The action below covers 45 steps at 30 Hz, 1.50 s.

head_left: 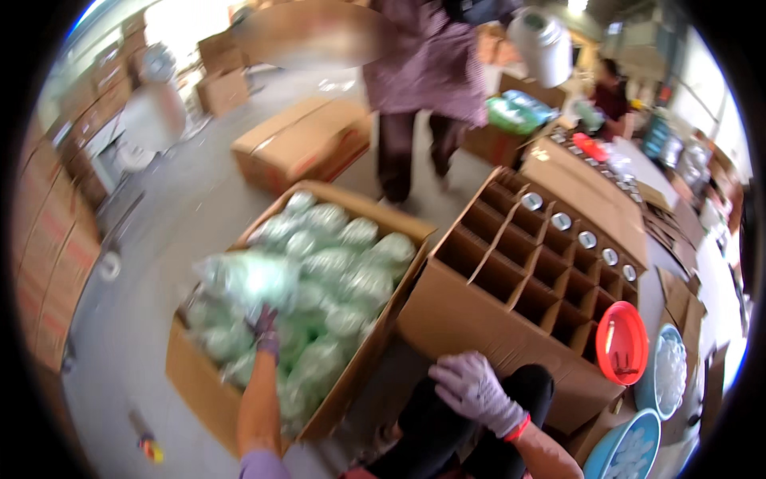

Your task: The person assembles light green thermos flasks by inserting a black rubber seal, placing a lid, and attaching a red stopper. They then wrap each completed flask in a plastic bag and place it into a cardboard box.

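Observation:
My left hand, in a grey glove, is closed on the near end of a pale green, see-through plastic bottle, blurred by motion. It lifts the bottle over an open carton packed with several similar bottles. To the right, my gloved right hand rests on my knee, fingers stretched and holding nothing. Beyond that hand stands a carton with cardboard dividers. White-capped containers fill its far row of cells, while the nearer cells show none.
A red bowl sits at the divided carton's right corner, beside blue basins of clear plastic pieces. A closed carton lies on the floor ahead. One person stands beyond it; another is at the back right.

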### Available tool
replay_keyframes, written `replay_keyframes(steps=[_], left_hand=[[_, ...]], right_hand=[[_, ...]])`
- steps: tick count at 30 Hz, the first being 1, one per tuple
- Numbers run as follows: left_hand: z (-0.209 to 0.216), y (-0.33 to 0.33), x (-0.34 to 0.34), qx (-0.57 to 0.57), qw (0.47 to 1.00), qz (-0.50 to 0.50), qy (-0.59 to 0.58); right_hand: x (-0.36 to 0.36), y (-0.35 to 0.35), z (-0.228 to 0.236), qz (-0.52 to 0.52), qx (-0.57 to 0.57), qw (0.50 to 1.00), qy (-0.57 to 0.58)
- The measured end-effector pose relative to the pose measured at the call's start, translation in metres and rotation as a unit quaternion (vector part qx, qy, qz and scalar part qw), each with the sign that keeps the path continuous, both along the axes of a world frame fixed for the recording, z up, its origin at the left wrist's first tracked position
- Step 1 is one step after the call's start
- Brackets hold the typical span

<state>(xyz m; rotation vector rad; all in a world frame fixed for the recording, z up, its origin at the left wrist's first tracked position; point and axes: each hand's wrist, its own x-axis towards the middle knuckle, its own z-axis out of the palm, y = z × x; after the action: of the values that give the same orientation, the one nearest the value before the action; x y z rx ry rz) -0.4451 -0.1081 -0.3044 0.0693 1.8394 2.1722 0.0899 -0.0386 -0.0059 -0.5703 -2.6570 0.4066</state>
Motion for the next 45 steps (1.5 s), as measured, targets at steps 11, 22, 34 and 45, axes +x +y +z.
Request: replay_keyframes(steps=[11, 22, 34, 45], left_hand=[[-0.061, 0.065, -0.066, -0.272, 0.915, -0.172, 0.244], [0.146, 0.071, 0.099, -0.34, 0.788, -0.249, 0.449], [0.393, 0.16, 0.377, 0.074, 0.713, -0.355, 0.6], [0.44, 0.282, 0.502, 0.314, 0.7, -0.397, 0.504]], right_hand=[[0.006, 0.006, -0.025, -0.063, 0.023, 0.996, 0.054], [0.034, 0.055, -0.005, -0.225, -0.129, 0.938, 0.228], [0.042, 0.091, -0.019, -0.253, -0.15, 0.901, 0.318], [0.056, 0.09, -0.022, -0.269, -0.233, 0.874, 0.331]])
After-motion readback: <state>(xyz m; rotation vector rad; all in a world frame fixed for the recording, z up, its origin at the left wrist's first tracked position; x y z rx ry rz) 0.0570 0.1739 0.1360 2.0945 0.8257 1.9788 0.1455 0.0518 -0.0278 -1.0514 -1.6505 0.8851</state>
